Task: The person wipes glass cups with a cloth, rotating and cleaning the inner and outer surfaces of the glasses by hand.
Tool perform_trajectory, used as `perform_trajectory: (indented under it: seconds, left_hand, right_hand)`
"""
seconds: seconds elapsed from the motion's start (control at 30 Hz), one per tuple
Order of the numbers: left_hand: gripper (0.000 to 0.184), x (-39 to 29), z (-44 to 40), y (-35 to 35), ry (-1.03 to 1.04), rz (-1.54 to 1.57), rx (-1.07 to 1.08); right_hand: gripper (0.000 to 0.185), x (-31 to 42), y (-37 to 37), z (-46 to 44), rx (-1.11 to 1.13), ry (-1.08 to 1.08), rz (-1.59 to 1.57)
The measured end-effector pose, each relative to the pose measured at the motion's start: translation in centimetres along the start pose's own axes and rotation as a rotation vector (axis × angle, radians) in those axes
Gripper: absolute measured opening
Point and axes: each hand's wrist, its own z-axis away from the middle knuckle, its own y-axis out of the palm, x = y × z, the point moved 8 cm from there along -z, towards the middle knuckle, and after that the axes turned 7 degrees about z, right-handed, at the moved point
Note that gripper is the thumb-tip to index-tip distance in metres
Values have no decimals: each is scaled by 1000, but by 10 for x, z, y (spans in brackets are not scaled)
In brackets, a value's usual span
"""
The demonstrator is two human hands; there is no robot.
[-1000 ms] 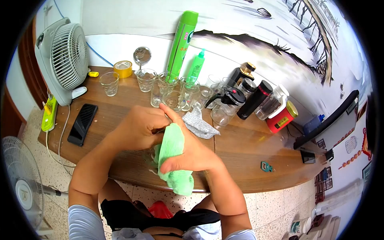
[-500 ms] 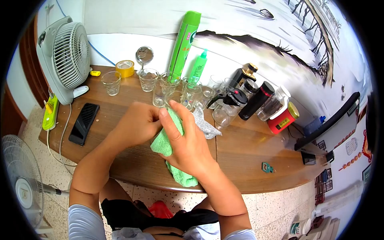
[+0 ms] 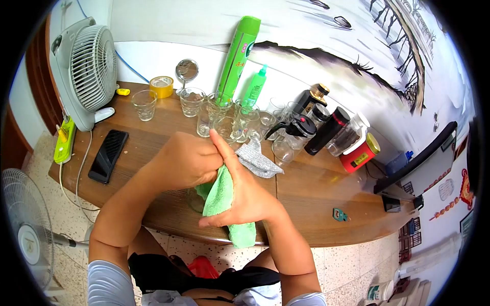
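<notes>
A green cloth (image 3: 219, 196), soft and rumpled, stands bunched between the two hands above the near edge of the table (image 3: 316, 204), its lower end hanging in a loose fold below the right wrist. Left of it shows a faint curve of what looks like a clear glass (image 3: 196, 201), though the hands and cloth cover most of it. The left hand (image 3: 189, 160) is closed, knuckles up, its curled fingers gripping the cloth's upper end; the right hand (image 3: 247, 196) wraps the cloth against its palm, index finger pointing straight away and thumb stretched out underneath. Just past the right hand lies a crumpled grey cloth (image 3: 258, 159), and a small teal item (image 3: 340, 214) sits well apart to the right, a black phone (image 3: 108, 156) to the left. Beyond the hands, upright drinking glasses (image 3: 192, 102) crowd together, with a black-lidded glass pot (image 3: 295, 133), a black flask (image 3: 329, 130) and a red tin (image 3: 360, 154) to their right. Farther back stand a round mirror (image 3: 187, 70), a yellow tape roll (image 3: 162, 87), a tall green can (image 3: 240, 58) and a grey fan (image 3: 92, 71).
</notes>
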Motion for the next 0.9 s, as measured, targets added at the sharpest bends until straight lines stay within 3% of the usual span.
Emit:
perform_trajectory:
  seconds: [0.1, 0.2, 0.3, 0.4, 0.5, 0.6, 0.7, 0.8, 0.9]
  left_hand:
    - [24, 13, 4, -1, -178, 20, -75]
    - [16, 28, 5, -4, -358, 95, -91]
    - [17, 46, 15, 4, -557, 182, 4]
    - [19, 44, 21, 16, -573, 404, 78]
    - [19, 38, 16, 10, -610, 464, 5]
    - [19, 42, 13, 11, -432, 153, 24]
    - [12, 27, 11, 17, -184, -122, 96]
    - [8, 13, 10, 19, -1, -64, 20]
    - [9, 10, 5, 10, -113, -102, -41]
  right_hand:
    - [141, 4, 2, -2, -40, 30, 128]
    - [136, 7, 6, 0, -108, 9, 340]
    - [131, 10, 6, 3, -213, -90, 492]
    - [127, 18, 2, 5, -298, -207, 652]
    - [125, 19, 0, 6, -360, -251, 639]
    - [132, 14, -4, 3, -321, -172, 468]
    - [137, -2, 5, 1, -31, 60, 327]
    - [138, -4, 9, 0, 31, 62, 184]
    - [136, -2, 7, 0, -18, 76, 176]
